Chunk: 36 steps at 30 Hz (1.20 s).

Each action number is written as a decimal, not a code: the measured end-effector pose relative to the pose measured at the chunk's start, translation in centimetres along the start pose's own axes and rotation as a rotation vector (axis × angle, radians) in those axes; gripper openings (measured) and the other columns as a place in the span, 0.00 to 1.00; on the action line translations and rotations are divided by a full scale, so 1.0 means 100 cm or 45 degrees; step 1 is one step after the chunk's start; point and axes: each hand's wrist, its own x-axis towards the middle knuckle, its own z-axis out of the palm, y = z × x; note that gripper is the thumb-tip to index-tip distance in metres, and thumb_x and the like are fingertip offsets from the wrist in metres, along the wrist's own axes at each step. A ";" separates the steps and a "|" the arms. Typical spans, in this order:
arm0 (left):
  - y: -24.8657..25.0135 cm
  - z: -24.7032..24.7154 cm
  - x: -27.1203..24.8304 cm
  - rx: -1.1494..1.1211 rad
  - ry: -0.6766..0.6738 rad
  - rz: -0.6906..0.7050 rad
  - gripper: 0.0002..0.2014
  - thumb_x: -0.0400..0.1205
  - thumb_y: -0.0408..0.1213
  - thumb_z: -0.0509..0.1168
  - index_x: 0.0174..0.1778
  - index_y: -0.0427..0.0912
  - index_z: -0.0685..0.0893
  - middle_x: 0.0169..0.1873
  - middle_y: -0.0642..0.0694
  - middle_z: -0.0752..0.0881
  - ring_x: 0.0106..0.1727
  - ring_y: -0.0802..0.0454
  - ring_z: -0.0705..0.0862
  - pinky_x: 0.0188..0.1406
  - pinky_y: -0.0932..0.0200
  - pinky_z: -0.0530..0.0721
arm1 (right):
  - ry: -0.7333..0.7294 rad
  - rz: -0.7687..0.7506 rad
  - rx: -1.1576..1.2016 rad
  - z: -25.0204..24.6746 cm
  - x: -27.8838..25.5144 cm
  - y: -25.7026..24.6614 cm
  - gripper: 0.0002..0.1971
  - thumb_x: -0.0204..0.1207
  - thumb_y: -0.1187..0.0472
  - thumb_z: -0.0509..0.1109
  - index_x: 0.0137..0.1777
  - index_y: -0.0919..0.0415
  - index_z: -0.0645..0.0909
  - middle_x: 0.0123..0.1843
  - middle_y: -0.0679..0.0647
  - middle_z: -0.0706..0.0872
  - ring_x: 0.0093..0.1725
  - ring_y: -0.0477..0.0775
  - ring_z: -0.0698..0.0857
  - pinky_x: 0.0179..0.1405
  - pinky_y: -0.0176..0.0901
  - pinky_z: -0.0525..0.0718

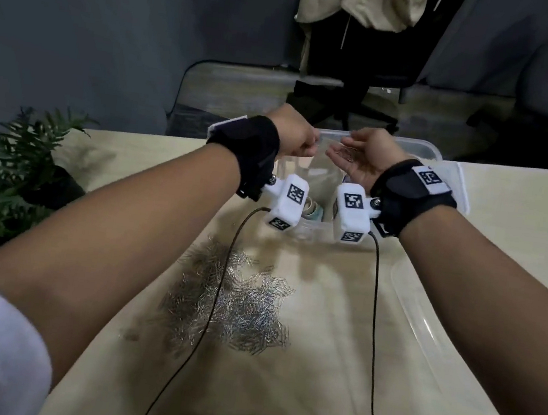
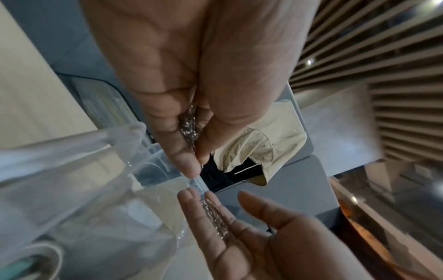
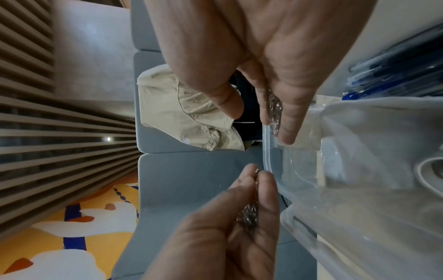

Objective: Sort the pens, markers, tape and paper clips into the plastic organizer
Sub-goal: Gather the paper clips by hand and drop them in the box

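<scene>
The clear plastic organizer (image 1: 426, 147) stands at the table's far edge, and both hands hover over its far end. My left hand (image 1: 308, 142) has its fingers curled round a bunch of silver paper clips (image 2: 189, 123). My right hand (image 1: 346, 144) is cupped palm up, with more paper clips (image 2: 215, 217) lying loose on its fingers. A big pile of paper clips (image 1: 229, 305) lies on the table near me. Inside the organizer I see a tape roll (image 1: 312, 208) and blue pens (image 3: 395, 75).
The organizer's clear lid (image 1: 425, 315) lies on the table at the right. A potted fern (image 1: 11, 168) sits at the table's left edge. Two black wrist-camera cables (image 1: 217, 290) run across the clip pile. An office chair (image 1: 359, 62) stands beyond the table.
</scene>
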 end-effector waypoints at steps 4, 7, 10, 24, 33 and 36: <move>0.000 0.003 0.016 0.389 0.027 0.051 0.12 0.82 0.25 0.63 0.60 0.26 0.83 0.47 0.38 0.87 0.44 0.49 0.88 0.53 0.55 0.89 | -0.030 0.017 0.030 0.004 0.008 0.002 0.08 0.81 0.62 0.62 0.55 0.66 0.71 0.41 0.59 0.71 0.38 0.56 0.75 0.48 0.45 0.82; 0.002 0.005 0.018 0.693 0.024 0.114 0.09 0.81 0.28 0.64 0.53 0.35 0.87 0.53 0.37 0.90 0.51 0.45 0.89 0.56 0.49 0.89 | -0.076 0.051 -0.020 0.002 0.011 0.003 0.12 0.80 0.58 0.63 0.56 0.67 0.71 0.43 0.60 0.72 0.42 0.58 0.77 0.55 0.49 0.80; 0.004 0.007 0.016 0.870 0.074 0.147 0.10 0.80 0.31 0.67 0.55 0.35 0.89 0.54 0.39 0.89 0.53 0.46 0.88 0.59 0.49 0.86 | -0.082 0.019 -0.037 0.003 0.009 0.005 0.16 0.76 0.57 0.64 0.58 0.65 0.71 0.40 0.57 0.70 0.40 0.57 0.73 0.59 0.49 0.79; -0.034 -0.047 -0.030 0.405 0.138 0.258 0.07 0.81 0.26 0.68 0.38 0.39 0.84 0.29 0.47 0.85 0.29 0.53 0.84 0.30 0.57 0.85 | -0.483 -0.147 -0.312 0.013 -0.076 0.033 0.08 0.84 0.62 0.63 0.57 0.63 0.80 0.52 0.61 0.85 0.45 0.56 0.87 0.47 0.47 0.87; -0.199 -0.087 -0.115 1.116 -0.015 -0.158 0.08 0.79 0.37 0.71 0.54 0.47 0.86 0.56 0.47 0.85 0.52 0.49 0.83 0.56 0.56 0.81 | -0.608 -0.100 -1.631 -0.033 -0.086 0.178 0.04 0.82 0.61 0.68 0.54 0.58 0.80 0.44 0.48 0.88 0.41 0.49 0.87 0.47 0.51 0.88; -0.247 -0.089 -0.127 1.168 -0.008 -0.239 0.30 0.75 0.45 0.76 0.72 0.52 0.75 0.66 0.43 0.74 0.60 0.43 0.80 0.62 0.50 0.81 | -0.398 -0.124 -2.231 -0.057 -0.079 0.214 0.21 0.72 0.48 0.76 0.60 0.56 0.76 0.51 0.50 0.84 0.51 0.53 0.85 0.53 0.48 0.84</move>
